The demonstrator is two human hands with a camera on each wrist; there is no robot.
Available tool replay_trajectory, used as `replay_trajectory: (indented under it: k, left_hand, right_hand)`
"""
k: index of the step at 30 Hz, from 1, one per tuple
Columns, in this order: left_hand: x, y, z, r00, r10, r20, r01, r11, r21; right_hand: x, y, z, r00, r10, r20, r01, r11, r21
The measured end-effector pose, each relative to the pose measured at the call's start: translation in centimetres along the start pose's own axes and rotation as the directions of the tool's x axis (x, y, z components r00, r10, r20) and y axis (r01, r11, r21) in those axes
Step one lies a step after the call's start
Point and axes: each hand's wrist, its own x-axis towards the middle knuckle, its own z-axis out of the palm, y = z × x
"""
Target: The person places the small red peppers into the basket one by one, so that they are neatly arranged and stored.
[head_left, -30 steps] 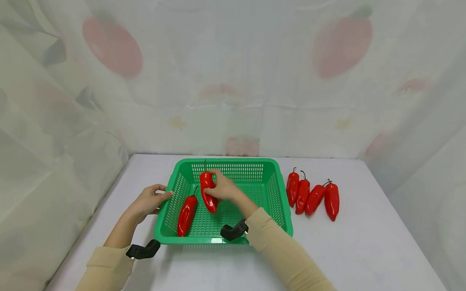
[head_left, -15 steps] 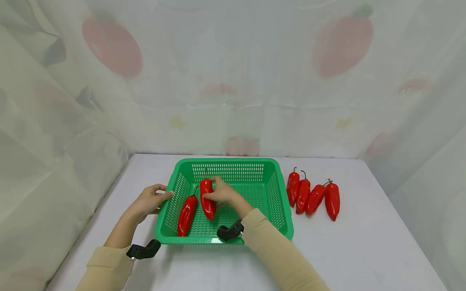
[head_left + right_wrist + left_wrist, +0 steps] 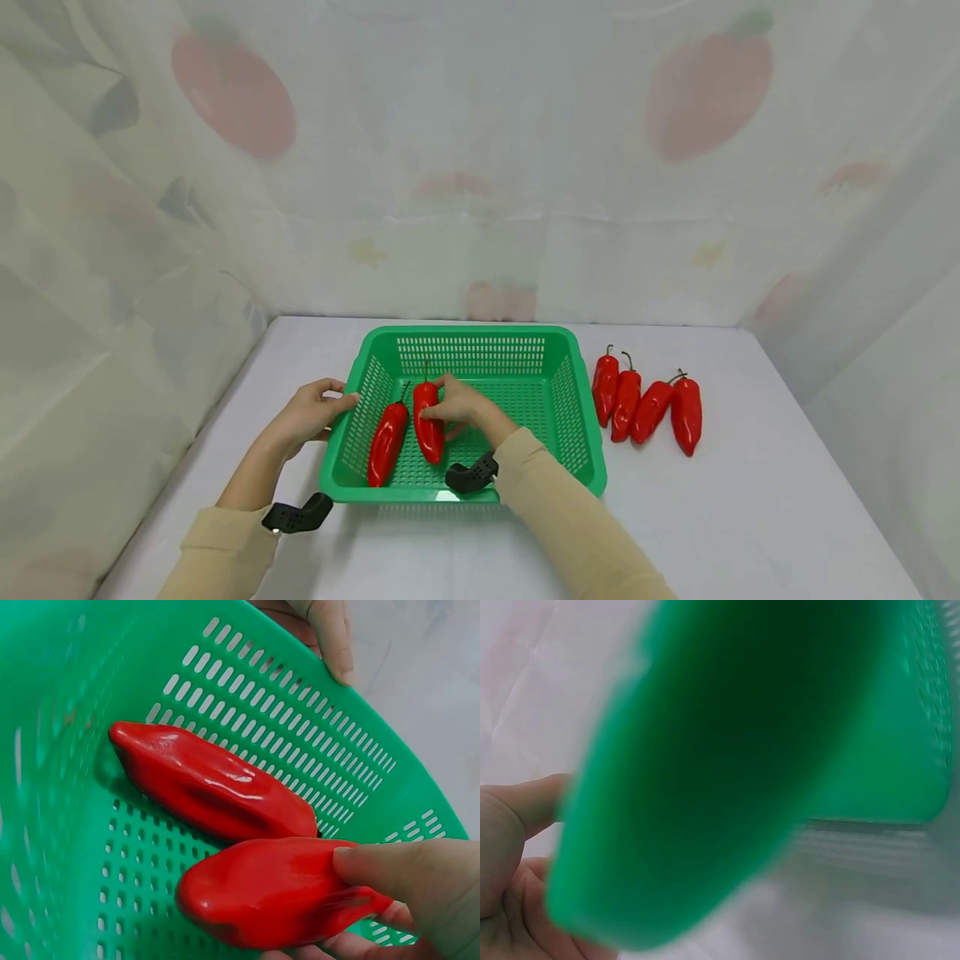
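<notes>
My left hand (image 3: 306, 414) grips the left rim of a green plastic basket (image 3: 480, 331), thumb over the edge and other fingers outside. Its side fills much of the left wrist view. Inside the basket, my right hand (image 3: 471, 406) holds a red chili pepper (image 3: 427, 429) between thumb and fingers, stem toward the back. Low over the slotted floor, this pepper overlaps a second red chili pepper (image 3: 214, 784) in the right wrist view. That second one lies along the left wall, tilted, its stem also pointing back.
Several more red chili peppers (image 3: 626, 406) lie side by side on the white table (image 3: 720, 517), right of the basket. A pale printed curtain (image 3: 480, 167) hangs behind the table and along both sides.
My right hand has lowered the chili pepper into the basket and toward the front, beside the other pepper. My left hand has stayed on the rim.
</notes>
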Motion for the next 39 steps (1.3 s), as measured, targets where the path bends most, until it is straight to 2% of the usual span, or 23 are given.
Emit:
replay_trajectory:
  k: [14,26,39]
  left_hand:
    - [0.05,0.09,-0.02,1.0,0.003,-0.001,-0.003,1.0,0.009]
    - [-0.1,0.32,-0.04,1.0,0.002,-0.007,-0.002,1.0,0.01]
    - [-0.06,0.08,0.07,1.0,0.0,-0.004,0.0,1.0,0.009]
  right_hand:
    - [0.47,0.54,0.22,0.999,0.046,0.017,-0.045,0.999,-0.015]
    - [0.95,0.92,0.4,0.999,0.048,0.016,-0.046,0.995,-0.084]
    - [0.58,0.78,0.57,0.998,0.049,0.024,-0.045,0.987,-0.152]
